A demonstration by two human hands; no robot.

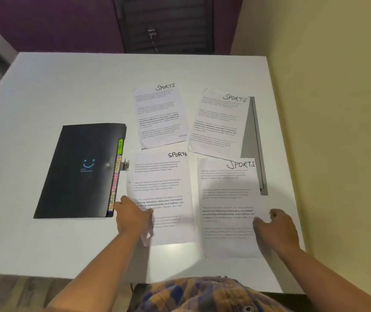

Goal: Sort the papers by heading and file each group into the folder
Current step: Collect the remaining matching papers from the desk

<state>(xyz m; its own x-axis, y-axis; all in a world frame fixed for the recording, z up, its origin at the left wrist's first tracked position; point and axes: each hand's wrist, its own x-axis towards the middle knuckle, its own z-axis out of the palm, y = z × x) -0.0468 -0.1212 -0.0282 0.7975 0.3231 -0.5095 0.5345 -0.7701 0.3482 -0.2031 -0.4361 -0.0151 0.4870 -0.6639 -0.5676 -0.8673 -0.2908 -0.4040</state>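
Observation:
Several white printed papers, each headed SPORTS by hand, lie on the white table (pixel 67 91): one far left (pixel 159 118), one far right (pixel 218 124), one near left (pixel 164 188), one near right (pixel 227 199). A black folder (pixel 79 172) with a blue smiley lies shut to their left, its coloured tabs (pixel 116 176) facing the papers. My left hand (pixel 132 216) pinches the left edge of the near-left paper, whose lower corner is lifted. My right hand (pixel 276 228) rests on the right edge of the near-right paper, fingers loosely bent.
A long grey strip (pixel 256 140) lies along the table's right side, partly under the two right papers. A yellowish wall (pixel 337 109) runs close to the right edge. A dark chair back (pixel 164 23) stands beyond the far edge.

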